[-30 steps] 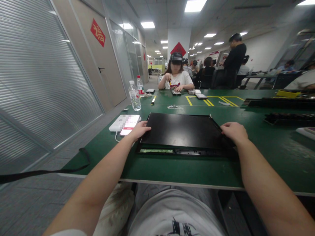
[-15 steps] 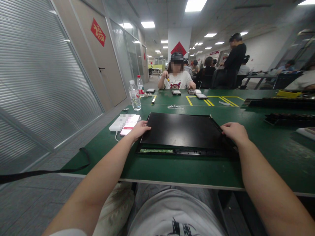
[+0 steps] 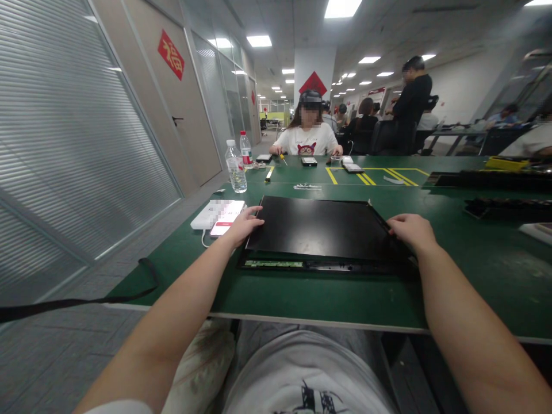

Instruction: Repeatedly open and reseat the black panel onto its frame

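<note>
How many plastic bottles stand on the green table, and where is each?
2. The white-capped bottle stands beyond the left hand; the red-capped bottle stands farther back, slightly right. Others could be hidden.

One camera on the person's head is looking forward and down, from close above the shirt (image 3: 271, 379), across the table (image 3: 319, 299) toward the pillar (image 3: 318, 60) beyond.

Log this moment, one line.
Left hand: at black display panel, left edge | Right hand: at right edge | Green circuit board: exposed, near side
</note>
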A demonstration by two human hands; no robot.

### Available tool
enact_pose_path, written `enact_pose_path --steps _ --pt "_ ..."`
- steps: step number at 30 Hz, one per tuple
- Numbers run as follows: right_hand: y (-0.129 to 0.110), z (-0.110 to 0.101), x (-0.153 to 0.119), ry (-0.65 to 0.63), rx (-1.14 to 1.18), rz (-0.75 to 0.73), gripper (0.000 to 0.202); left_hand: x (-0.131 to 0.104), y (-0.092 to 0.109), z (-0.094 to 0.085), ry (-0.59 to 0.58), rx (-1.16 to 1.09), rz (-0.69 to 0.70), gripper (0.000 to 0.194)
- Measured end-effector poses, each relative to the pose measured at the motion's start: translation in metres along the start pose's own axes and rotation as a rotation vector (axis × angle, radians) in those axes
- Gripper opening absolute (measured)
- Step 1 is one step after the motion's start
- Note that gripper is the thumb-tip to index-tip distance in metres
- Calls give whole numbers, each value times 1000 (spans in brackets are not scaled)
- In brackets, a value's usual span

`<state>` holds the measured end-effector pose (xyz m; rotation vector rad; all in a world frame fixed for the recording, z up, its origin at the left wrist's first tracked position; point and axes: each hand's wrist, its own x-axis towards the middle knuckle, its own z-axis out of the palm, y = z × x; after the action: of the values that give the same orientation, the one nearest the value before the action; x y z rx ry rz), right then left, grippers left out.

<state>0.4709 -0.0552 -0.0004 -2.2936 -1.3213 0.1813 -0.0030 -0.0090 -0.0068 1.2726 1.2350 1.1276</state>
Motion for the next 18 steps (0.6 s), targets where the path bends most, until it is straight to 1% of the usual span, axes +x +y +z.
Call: enact_pose_path --steps 3,5,6,8,12,18 --pt "-1 -2 -2 -11 22 8 25 3 -1 1 34 -56 -2 47" --pt "0 -2 -2 -13 34 17 25 4 0 2 65 -134 5 38" --pt "0 -2 -2 -15 39 21 24 5 0 2 69 -171 7 38" --pt "-1 -3 -2 -20 48 29 24 5 0 3 56 -225 -6 44" --pt "-2 -4 -3 -33 38 40 25 6 1 2 53 -226 -62 57" --pt "-3 -4 -4 -31 21 20 26 7 1 1 83 -177 -84 58"
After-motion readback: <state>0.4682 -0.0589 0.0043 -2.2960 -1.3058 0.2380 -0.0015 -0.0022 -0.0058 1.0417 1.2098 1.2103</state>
